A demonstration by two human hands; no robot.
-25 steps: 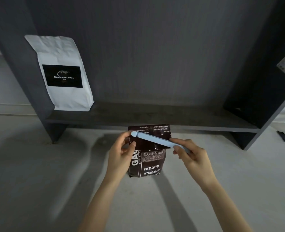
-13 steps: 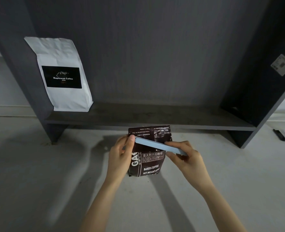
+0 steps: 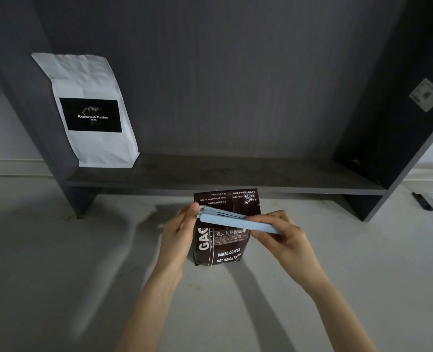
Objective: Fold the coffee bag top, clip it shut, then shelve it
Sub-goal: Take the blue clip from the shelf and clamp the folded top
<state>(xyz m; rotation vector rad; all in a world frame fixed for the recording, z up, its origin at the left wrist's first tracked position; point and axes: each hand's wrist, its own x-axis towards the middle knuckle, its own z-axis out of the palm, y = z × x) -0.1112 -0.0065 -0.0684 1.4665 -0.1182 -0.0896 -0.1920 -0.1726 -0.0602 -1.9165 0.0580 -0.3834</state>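
Note:
A dark brown coffee bag (image 3: 220, 247) with white lettering stands on the pale floor in front of the shelf, its top folded over toward me. A long light-blue clip (image 3: 225, 217) lies across the fold, slanting down to the right. My left hand (image 3: 178, 231) holds the bag's left side, with the thumb pressed on the clip's left end. My right hand (image 3: 282, 233) pinches the clip's right end between thumb and fingers. The dark grey shelf board (image 3: 235, 177) runs just behind the bag.
A white coffee bag (image 3: 91, 110) with a black label stands at the shelf's left end, leaning on the side panel. The shelf's right upright (image 3: 388, 148) carries a sticker. A dark small object (image 3: 422, 201) lies on the floor at far right.
The clip has come down lower over the folded top and its two arms lie closer together. Both hands stay on its ends, and the view has shifted slightly.

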